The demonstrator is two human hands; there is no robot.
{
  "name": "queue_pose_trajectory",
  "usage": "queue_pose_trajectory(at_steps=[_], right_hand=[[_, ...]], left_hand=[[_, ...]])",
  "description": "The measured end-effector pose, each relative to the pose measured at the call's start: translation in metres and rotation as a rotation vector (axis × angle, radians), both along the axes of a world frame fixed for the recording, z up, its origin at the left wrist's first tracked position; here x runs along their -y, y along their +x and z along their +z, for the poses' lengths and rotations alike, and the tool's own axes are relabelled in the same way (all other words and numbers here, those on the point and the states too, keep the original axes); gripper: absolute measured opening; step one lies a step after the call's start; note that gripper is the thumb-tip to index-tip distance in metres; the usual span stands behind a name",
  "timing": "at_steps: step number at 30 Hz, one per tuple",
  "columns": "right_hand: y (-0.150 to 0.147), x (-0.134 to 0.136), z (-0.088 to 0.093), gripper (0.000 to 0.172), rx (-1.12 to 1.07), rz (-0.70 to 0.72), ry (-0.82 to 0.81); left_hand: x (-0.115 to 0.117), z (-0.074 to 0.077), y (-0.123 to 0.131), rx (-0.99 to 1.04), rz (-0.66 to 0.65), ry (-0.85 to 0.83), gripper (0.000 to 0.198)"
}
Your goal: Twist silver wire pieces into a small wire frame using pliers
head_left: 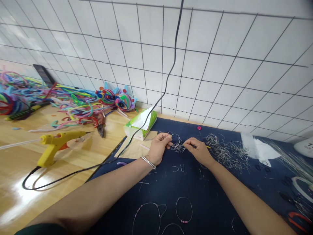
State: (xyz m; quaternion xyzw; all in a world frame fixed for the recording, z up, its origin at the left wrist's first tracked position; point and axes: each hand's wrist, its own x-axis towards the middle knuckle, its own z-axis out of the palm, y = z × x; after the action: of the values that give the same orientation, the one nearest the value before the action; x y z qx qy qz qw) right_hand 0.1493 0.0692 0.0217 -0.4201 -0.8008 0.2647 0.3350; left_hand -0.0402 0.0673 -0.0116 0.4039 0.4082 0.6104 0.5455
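Over the far part of the dark blue mat, my left hand pinches the left side of a small tangle of thin silvery wire, with a curved loop rising from it. At the tangle's right side, the thumb and fingers of my right hand are pressed together on its wire ends. Just right of that hand lies a larger heap of tangled wire. Closer to me on the mat are short bent wire pieces and a wire ring with pink beads.
A yellow glue gun lies on the wooden table at left, its black cable crossing towards the wall. Beyond are a green tissue box, pliers and colourful pipe cleaners. Orange-handled tool sits at right.
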Motion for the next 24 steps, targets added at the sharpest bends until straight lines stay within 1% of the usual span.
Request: queue_pose_trajectory(at_steps=[4,6,8,11,12,13,14,17,18,21,24], right_hand=[[0.001,0.003,0.01,0.023,0.037,0.066,-0.095],[0.002,0.004,0.016,0.023,0.063,0.134,-0.147],[0.003,0.005,0.022,0.022,0.108,0.258,-0.202],[0.005,0.005,0.028,0.022,0.215,0.494,-0.261],[0.006,0.004,0.028,0.022,0.246,0.535,-0.258],[0.006,0.003,0.027,0.022,0.269,0.534,-0.235],[0.007,0.001,0.024,0.022,0.286,0.492,-0.189],[0.009,-0.008,0.011,0.021,0.352,0.238,0.04],[0.01,-0.012,0.005,0.019,0.394,0.181,0.109],[0.01,-0.019,-0.011,0.014,0.5,0.127,0.246],[0.008,-0.018,-0.02,0.013,0.556,0.095,0.342]], left_hand=[[0.0,0.0,0.0,-0.004,0.013,-0.006,0.025],[0.0,0.0,0.0,-0.006,0.006,-0.002,0.024],[0.0,-0.001,0.0,-0.01,0.002,0.004,0.024],[-0.001,-0.002,-0.001,-0.02,0.001,0.012,0.024],[-0.001,-0.002,-0.001,-0.021,0.001,0.014,0.024],[-0.001,-0.002,-0.001,-0.02,-0.001,0.015,0.024],[-0.001,-0.002,-0.001,-0.018,-0.002,0.015,0.023],[0.0,-0.001,0.0,-0.009,-0.001,0.007,0.024],[0.0,-0.001,0.0,-0.006,0.0,0.004,0.024],[0.0,0.0,0.001,0.002,0.005,-0.003,0.025],[0.0,0.001,0.002,0.0,0.009,-0.003,0.025]])
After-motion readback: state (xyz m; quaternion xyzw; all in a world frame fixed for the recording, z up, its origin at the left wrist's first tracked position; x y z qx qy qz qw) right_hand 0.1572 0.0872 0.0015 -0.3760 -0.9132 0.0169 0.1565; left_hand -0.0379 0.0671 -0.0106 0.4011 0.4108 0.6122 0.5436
